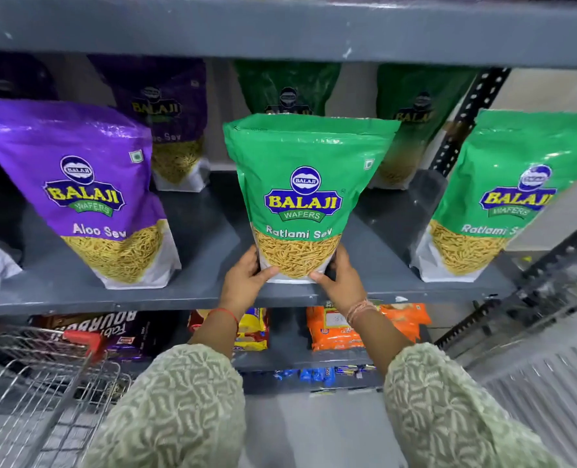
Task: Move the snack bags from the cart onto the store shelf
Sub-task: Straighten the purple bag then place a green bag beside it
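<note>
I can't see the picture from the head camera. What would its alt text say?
Two hands, left hand and right hand, grip the bottom corners of a green Ratlami Sev bag, standing it upright at the front of a grey store shelf. A purple Aloo Sev bag stands to its left, another green bag to its right, and a wire cart sits at lower left.

Centre green bag: "BALAJI WAFERS", "Ratlami Sev". Left purple bag: "BALAJI WAFERS", "Aloo Sev". Right green bag: "BALAJI WAFERS", "Ratlami S", rest cut off.
</note>
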A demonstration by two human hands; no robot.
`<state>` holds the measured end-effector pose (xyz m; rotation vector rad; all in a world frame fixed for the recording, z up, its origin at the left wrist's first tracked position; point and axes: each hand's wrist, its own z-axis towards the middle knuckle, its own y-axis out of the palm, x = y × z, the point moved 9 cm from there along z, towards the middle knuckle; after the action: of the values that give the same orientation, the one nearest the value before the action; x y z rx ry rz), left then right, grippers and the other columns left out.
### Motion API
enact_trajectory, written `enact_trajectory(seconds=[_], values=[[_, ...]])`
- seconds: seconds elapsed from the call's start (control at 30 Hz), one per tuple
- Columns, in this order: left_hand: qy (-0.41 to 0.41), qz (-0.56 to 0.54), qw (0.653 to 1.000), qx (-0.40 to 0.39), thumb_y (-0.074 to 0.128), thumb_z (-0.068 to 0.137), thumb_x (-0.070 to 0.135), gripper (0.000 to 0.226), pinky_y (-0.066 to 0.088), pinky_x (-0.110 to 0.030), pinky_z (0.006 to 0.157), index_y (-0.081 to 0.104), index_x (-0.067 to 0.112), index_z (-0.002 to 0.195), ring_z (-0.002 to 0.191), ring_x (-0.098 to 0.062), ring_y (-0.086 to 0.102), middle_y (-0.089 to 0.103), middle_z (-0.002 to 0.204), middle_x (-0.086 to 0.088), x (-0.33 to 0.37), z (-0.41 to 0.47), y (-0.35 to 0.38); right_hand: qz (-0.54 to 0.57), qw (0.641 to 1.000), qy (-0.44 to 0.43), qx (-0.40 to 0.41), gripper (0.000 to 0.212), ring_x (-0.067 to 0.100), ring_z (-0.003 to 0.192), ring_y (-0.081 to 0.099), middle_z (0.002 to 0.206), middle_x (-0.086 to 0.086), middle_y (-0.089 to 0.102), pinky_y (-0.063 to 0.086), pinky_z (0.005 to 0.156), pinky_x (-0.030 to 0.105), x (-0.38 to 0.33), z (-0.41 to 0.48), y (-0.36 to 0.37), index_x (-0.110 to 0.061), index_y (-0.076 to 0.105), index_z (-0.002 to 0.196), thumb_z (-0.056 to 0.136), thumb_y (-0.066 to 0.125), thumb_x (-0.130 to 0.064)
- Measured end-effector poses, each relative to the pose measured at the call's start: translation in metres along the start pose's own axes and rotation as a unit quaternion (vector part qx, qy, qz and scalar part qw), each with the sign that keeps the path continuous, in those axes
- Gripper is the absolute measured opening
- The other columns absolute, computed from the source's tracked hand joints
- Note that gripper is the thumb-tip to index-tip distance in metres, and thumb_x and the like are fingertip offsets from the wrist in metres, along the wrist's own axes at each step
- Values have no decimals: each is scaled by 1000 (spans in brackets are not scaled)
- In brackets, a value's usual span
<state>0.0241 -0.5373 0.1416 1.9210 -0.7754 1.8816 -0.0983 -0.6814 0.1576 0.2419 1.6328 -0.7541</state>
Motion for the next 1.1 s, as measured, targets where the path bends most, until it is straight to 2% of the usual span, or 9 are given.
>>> enact_trajectory(seconds=[0.13,0.47,0.67,0.8,0.87,0.93,1.0,1.03,1.1], values=[[-3,2,1000,10,66,78,9,56,40,7,65,47,22,128,97,1,56,59,112,11,2,-3,-2,-10,1000,6,7,64,25,119,53,131,3,55,44,103,48,-3,-6,-1,-30,27,134,80,62,-21],[1,18,1000,21,64,79,10,56,36,10,65,45,21,131,107,-7,53,58,113,7,7,-9,-1,-34,999,22,-2,61,28,119,53,132,5,56,42,103,47,-3,-6,0,-33,27,132,82,58,-18],[16,56,998,30,63,81,15,53,37,-12,91,46,26,130,107,-4,53,61,122,3,8,-12,0,-43,999,27,-1,56,30,117,54,130,6,57,43,102,47,1,-3,0,-31,30,131,83,57,-18],[20,62,998,26,63,81,11,55,35,7,78,44,22,132,113,-9,52,59,125,1,12,-10,0,-27,999,26,-15,60,29,121,52,134,6,54,42,103,47,2,-1,1,-27,30,132,82,61,-17],[20,41,999,23,63,81,11,64,36,-9,98,34,20,137,122,-12,48,53,133,0,13,-14,-1,9,1000,15,-19,74,22,129,42,142,3,44,36,107,43,2,-6,-3,-25,25,137,77,68,-19],[26,68,990,122,67,79,24,66,38,-32,106,35,19,137,123,-17,50,55,133,-7,13,-33,-13,39,999,7,30,82,16,134,32,147,0,35,30,112,41,12,-22,-25,-23,23,139,73,72,-24],[98,175,952,230,63,76,48,52,47,-36,87,56,15,115,100,-25,62,68,105,-12,26,-74,-11,60,984,-6,170,72,20,126,42,135,5,45,37,108,45,27,-51,-75,-19,36,132,72,74,-19],[144,232,932,238,58,74,58,50,45,-32,77,62,15,99,85,-24,60,67,88,-10,35,-92,7,65,965,-14,256,66,25,117,49,125,7,48,42,102,51,35,-68,-109,-17,41,127,71,75,-16],[199,272,930,149,56,72,59,45,39,-27,69,61,17,85,77,-15,51,62,77,-7,45,-105,71,63,917,-10,393,69,32,103,49,114,8,41,43,92,58,53,-92,-175,-10,43,123,64,80,-13]])
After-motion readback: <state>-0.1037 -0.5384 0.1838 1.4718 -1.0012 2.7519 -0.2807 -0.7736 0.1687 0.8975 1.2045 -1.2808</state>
